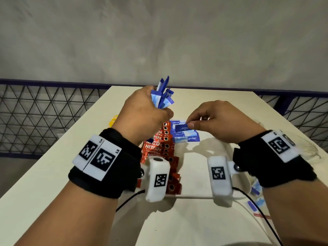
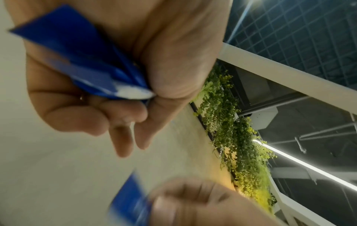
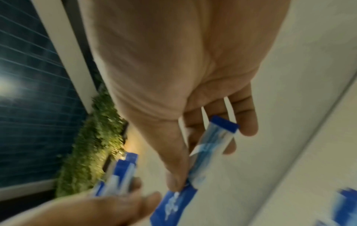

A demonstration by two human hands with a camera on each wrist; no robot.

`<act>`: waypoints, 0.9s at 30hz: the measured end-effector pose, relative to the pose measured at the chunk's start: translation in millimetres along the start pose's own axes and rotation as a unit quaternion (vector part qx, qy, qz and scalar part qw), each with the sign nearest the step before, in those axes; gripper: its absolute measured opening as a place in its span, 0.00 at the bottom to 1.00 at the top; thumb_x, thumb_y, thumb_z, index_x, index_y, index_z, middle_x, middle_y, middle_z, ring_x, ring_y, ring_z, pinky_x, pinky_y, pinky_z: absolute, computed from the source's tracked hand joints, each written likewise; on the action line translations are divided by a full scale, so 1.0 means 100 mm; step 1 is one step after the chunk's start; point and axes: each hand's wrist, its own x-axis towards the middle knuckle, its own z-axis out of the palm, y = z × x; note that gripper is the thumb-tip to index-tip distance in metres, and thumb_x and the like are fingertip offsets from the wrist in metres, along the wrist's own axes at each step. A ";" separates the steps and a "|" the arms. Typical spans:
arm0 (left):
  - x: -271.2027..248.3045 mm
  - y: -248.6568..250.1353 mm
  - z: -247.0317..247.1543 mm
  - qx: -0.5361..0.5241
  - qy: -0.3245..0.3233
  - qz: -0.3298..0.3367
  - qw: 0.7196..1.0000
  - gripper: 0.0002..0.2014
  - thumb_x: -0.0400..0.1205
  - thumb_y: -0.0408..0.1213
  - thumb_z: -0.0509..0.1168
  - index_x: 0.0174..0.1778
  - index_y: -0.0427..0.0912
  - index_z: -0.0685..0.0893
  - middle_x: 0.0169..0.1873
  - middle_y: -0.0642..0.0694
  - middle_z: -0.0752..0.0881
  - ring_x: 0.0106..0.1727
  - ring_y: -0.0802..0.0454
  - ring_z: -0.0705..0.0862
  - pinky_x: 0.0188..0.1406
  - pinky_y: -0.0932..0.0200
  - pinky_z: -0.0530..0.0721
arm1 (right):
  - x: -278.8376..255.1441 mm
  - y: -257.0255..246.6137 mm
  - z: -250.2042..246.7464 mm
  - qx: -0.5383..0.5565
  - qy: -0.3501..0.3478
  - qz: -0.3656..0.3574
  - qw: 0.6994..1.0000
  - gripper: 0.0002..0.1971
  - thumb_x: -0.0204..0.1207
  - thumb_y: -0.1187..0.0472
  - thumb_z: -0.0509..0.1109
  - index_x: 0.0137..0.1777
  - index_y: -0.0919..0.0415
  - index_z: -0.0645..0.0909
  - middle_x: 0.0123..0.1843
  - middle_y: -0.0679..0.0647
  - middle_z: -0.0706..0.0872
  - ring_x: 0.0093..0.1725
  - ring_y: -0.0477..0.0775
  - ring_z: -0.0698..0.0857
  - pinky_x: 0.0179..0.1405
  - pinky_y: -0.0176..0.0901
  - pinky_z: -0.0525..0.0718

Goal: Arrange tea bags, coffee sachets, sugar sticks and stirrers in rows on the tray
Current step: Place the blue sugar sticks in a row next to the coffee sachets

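My left hand [image 1: 150,110] grips a bunch of blue-and-white sugar sachets [image 1: 163,95] upright above the table; the same bunch [image 2: 86,65] fills its curled fingers in the left wrist view. My right hand [image 1: 213,119] pinches one blue sachet [image 1: 182,127] between thumb and forefinger, just over a short row of blue sachets [image 1: 186,136] lying flat. That single sachet [image 3: 208,146] runs across the right fingers. A long row of red coffee sachets [image 1: 163,148] runs toward me, left of the blue ones. The tray [image 1: 195,197] shows only a thin white front rim.
Yellow packets [image 1: 113,119] peek out behind my left wrist. More blue sachets [image 1: 255,194] lie loose by my right forearm, near a clear plastic bag [image 1: 305,148]. A cream table [image 1: 62,174] carries everything; a wire-mesh fence [image 1: 44,118] stands beyond its edges.
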 end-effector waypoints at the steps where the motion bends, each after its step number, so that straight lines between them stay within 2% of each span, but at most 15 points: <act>1: 0.01 0.00 -0.03 -0.005 0.002 -0.002 1.000 0.10 0.76 0.37 0.73 0.40 0.49 0.77 0.30 0.49 0.81 0.30 0.51 0.79 0.31 0.57 0.79 | 0.06 0.03 0.05 -0.028 -0.013 0.010 0.999 0.05 0.75 0.52 0.74 0.48 0.47 0.89 0.39 0.36 0.83 0.40 0.39 0.79 0.37 0.23 0.71; 2: 0.02 -0.01 -0.05 -0.015 0.003 -0.006 1.000 0.09 0.75 0.36 0.73 0.42 0.47 0.78 0.29 0.48 0.81 0.29 0.50 0.78 0.30 0.57 0.79 | 0.13 0.06 0.10 -0.062 -0.033 0.018 0.997 0.05 0.76 0.52 0.74 0.49 0.48 0.89 0.40 0.36 0.83 0.39 0.39 0.78 0.34 0.22 0.69; 4: 0.02 0.00 -0.10 -0.032 0.006 -0.010 0.999 0.09 0.76 0.35 0.74 0.45 0.44 0.79 0.29 0.46 0.80 0.29 0.49 0.78 0.27 0.57 0.79 | 0.24 0.12 0.22 -0.123 -0.076 0.026 0.989 0.07 0.76 0.53 0.73 0.52 0.49 0.89 0.44 0.41 0.85 0.43 0.41 0.78 0.36 0.30 0.70; 7: 0.03 0.00 -0.14 -0.045 0.009 -0.009 0.999 0.10 0.76 0.37 0.74 0.46 0.48 0.78 0.31 0.45 0.80 0.28 0.50 0.78 0.19 0.66 0.78 | 0.36 0.20 0.34 -0.169 -0.110 0.033 0.979 0.07 0.75 0.54 0.73 0.51 0.51 0.89 0.45 0.45 0.86 0.44 0.45 0.78 0.37 0.38 0.70; 10: 0.04 0.01 -0.15 -0.055 0.013 -0.010 0.998 0.11 0.77 0.38 0.74 0.49 0.49 0.77 0.33 0.44 0.81 0.28 0.51 0.78 0.19 0.67 0.77 | 0.42 0.23 0.41 -0.204 -0.131 0.029 0.970 0.06 0.75 0.55 0.73 0.51 0.51 0.89 0.41 0.43 0.82 0.42 0.45 0.77 0.32 0.33 0.68; 14: 0.04 0.02 -0.16 -0.059 0.021 -0.008 0.998 0.13 0.78 0.40 0.73 0.53 0.49 0.77 0.34 0.45 0.81 0.29 0.53 0.79 0.21 0.68 0.76 | 0.47 0.24 0.44 -0.189 -0.155 0.047 0.968 0.05 0.75 0.56 0.74 0.49 0.50 0.89 0.37 0.41 0.81 0.33 0.39 0.75 0.30 0.32 0.69; 17: 0.03 0.03 -0.16 -0.061 0.025 -0.005 0.998 0.13 0.78 0.40 0.73 0.54 0.47 0.78 0.34 0.43 0.81 0.29 0.52 0.79 0.24 0.66 0.76 | 0.50 0.24 0.47 -0.191 -0.170 0.051 0.965 0.05 0.74 0.56 0.74 0.48 0.50 0.89 0.37 0.42 0.83 0.35 0.40 0.77 0.30 0.32 0.69; 19: 0.03 0.03 -0.16 -0.062 0.024 -0.006 0.998 0.13 0.77 0.40 0.73 0.54 0.46 0.78 0.34 0.43 0.81 0.28 0.51 0.78 0.22 0.66 0.77 | 0.52 0.23 0.49 -0.206 -0.176 0.048 0.961 0.03 0.74 0.56 0.74 0.46 0.51 0.87 0.39 0.44 0.83 0.40 0.45 0.78 0.30 0.33 0.68; 20: 0.03 0.03 -0.16 -0.063 0.024 -0.005 0.998 0.13 0.77 0.39 0.74 0.54 0.46 0.78 0.33 0.43 0.81 0.28 0.51 0.78 0.21 0.66 0.78 | 0.52 0.21 0.49 -0.215 -0.177 0.043 0.960 0.00 0.74 0.56 0.74 0.44 0.51 0.85 0.37 0.43 0.82 0.42 0.47 0.78 0.30 0.33 0.68; 22: 0.03 0.04 -0.16 -0.066 0.021 -0.002 0.998 0.14 0.77 0.40 0.74 0.55 0.46 0.78 0.33 0.43 0.81 0.29 0.51 0.79 0.23 0.65 0.79 | 0.53 0.20 0.50 -0.226 -0.172 0.036 0.958 0.04 0.75 0.57 0.72 0.40 0.49 0.81 0.33 0.40 0.77 0.42 0.49 0.77 0.29 0.34 0.68; 24: 0.02 0.04 -0.16 -0.068 0.017 0.003 0.998 0.15 0.77 0.41 0.73 0.56 0.46 0.78 0.34 0.43 0.81 0.30 0.50 0.79 0.27 0.62 0.79 | 0.54 0.18 0.51 -0.233 -0.168 0.038 0.957 0.05 0.76 0.57 0.71 0.41 0.51 0.79 0.35 0.42 0.76 0.42 0.50 0.76 0.29 0.34 0.68; 27: 0.03 0.03 -0.15 -0.071 0.013 0.004 0.997 0.15 0.78 0.42 0.73 0.56 0.46 0.78 0.33 0.43 0.81 0.28 0.52 0.79 0.25 0.65 0.79 | 0.56 0.19 0.53 -0.249 -0.170 0.033 0.953 0.04 0.75 0.56 0.72 0.42 0.51 0.79 0.37 0.45 0.78 0.42 0.50 0.77 0.29 0.35 0.67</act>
